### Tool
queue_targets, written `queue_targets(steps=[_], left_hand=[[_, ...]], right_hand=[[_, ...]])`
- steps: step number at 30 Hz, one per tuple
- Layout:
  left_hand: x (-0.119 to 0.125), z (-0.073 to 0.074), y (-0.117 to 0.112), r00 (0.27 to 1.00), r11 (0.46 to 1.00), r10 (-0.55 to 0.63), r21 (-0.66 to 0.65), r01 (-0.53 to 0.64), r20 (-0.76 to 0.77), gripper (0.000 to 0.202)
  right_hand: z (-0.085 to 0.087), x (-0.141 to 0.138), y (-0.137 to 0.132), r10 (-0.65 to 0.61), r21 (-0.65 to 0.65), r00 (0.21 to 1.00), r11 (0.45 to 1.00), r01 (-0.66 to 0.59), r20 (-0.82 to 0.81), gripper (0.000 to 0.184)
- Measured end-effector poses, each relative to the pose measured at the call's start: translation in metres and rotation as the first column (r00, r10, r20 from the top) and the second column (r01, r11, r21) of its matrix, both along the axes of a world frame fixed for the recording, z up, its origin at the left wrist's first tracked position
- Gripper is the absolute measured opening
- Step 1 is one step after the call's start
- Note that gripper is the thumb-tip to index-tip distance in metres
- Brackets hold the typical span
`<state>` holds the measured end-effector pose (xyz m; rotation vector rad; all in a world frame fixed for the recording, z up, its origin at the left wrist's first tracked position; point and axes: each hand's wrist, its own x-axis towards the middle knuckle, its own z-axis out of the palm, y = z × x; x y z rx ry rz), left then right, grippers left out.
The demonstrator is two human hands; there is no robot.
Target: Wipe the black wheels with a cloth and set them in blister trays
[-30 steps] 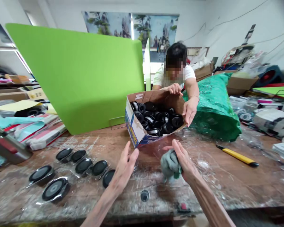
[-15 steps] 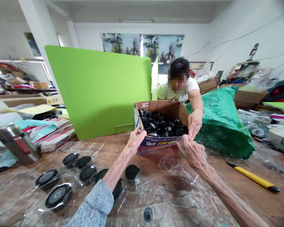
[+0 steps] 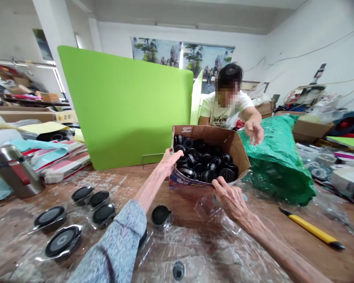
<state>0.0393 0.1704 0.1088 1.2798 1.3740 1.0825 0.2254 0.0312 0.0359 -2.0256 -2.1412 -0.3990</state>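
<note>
A cardboard box (image 3: 237,145) full of round black plastic parts (image 3: 206,159) stands on the bench between my hands. My left hand (image 3: 169,161) grips its left side near the front corner, thumb over the rim and fingers outside. My right hand (image 3: 228,196) is closed on the front edge, fingertips hooked over the rim. Below my left forearm lie several black round parts (image 3: 103,213) in clear plastic wrapping. One more wrapped part (image 3: 161,215) sits just right of my left sleeve.
Across the bench is a person (image 3: 227,94) with one hand raised beside the box. A green plastic bag (image 3: 277,157) bulges at the right, with a yellow-handled tool (image 3: 312,228) in front. A green divider (image 3: 124,110) stands behind. A steel flask (image 3: 16,171) is at the left.
The co-worker's hand has left the box's front right corner and lifted away. The box has turned a little, and my right hand has shifted left along its front edge.
</note>
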Motion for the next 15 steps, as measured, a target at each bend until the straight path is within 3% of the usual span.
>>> queue_targets(steps=[8, 15], left_hand=[[0.003, -0.015, 0.044, 0.986, 0.987, 0.121, 0.124, -0.107, -0.115, 0.034], [0.004, -0.014, 0.064, 0.981, 0.98, 0.14, 0.163, -0.118, -0.135, 0.035]], right_hand=[[0.011, -0.005, 0.032, -0.058, 0.077, 0.995, 0.995, 0.064, -0.085, 0.015], [0.019, -0.005, 0.056, -0.096, 0.124, 0.991, 0.986, 0.107, -0.099, 0.016]])
